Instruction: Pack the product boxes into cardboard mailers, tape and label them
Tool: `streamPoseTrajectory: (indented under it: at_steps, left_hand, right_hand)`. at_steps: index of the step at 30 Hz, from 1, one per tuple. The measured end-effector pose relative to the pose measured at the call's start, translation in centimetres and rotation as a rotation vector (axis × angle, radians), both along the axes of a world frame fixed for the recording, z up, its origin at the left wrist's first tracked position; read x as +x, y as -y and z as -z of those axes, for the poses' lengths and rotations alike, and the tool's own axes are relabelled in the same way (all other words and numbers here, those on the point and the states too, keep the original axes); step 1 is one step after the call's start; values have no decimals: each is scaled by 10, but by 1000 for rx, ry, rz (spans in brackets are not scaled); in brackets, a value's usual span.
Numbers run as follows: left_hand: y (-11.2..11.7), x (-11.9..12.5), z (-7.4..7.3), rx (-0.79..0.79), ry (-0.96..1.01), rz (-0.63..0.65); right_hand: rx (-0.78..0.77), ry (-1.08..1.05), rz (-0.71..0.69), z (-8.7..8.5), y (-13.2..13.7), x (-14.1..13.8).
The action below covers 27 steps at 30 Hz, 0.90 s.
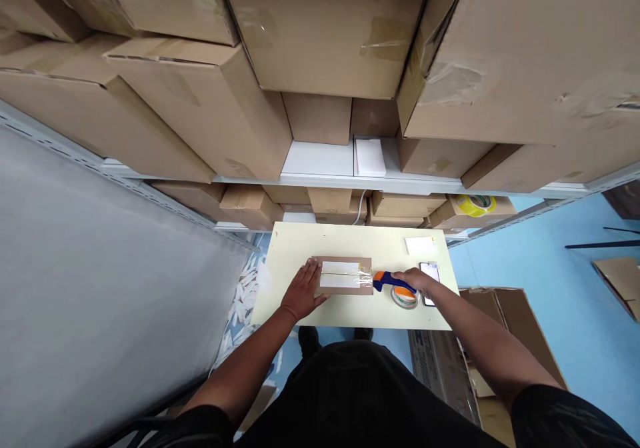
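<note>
A small brown cardboard box (317, 291) lies on the cream table (290, 235), with a white label (335, 275) and a strip of clear tape along its top. My left hand (304, 290) rests over the box's left end, fingers stretched out and thumb along the near edge. In my right hand (416, 279) is the handle of a blue and orange tape dispenser (395, 280). Its orange head touches or almost touches the box's right end. A tape roll sits on the near side of the dispenser.
A phone (430, 272) and a white card or small box (420, 245) lie on the table's right side. Cardboard boxes fill the shelves (320, 180) ahead; a yellow tape roll (475, 205) sits on one. Paper scraps (244, 295) litter the floor at left. An opened carton (520, 321) stands at right.
</note>
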<state>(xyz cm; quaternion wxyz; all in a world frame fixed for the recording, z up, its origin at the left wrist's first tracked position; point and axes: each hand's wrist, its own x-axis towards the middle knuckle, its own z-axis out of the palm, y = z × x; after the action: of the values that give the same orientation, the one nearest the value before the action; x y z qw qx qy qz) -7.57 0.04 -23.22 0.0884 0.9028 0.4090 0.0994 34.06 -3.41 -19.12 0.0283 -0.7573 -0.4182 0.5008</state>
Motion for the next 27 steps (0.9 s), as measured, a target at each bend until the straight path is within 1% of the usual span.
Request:
streamPoseTrajectory:
  at_steps: [5,8,11,13,16,18,21,24,26,27]
  left_hand:
    - [0,-1,-2,7,23,7]
    - [1,-2,-2,6,20,4]
    - [0,-2,-2,-3,29,5]
    - [-1,-2,-3,-22,54,12]
    - [-2,-2,-4,-78,126,18]
    - [1,-2,-5,-132,208,-31]
    - [11,-6,2,-278,355,-203]
    - [25,-14,18,-566,472,-356]
    - [31,-20,30,-764,522,-427]
    - [32,-22,34,-835,549,-455]
  right_hand:
    - [11,40,124,5,40,-12]
    - [37,141,136,9,56,-21]
    - [73,251,111,14,68,-34]
    - [185,353,58,20,74,-44]
    - [438,563,-61,32,75,-56]
    - [528,650,-114,44,70,-61]
    - [538,676,-135,61,62,-66]
    - [526,689,-105,70,63,-69]
    - [576,705,-57,72,71,-73]
    - [621,689,-44,72,77,-77]
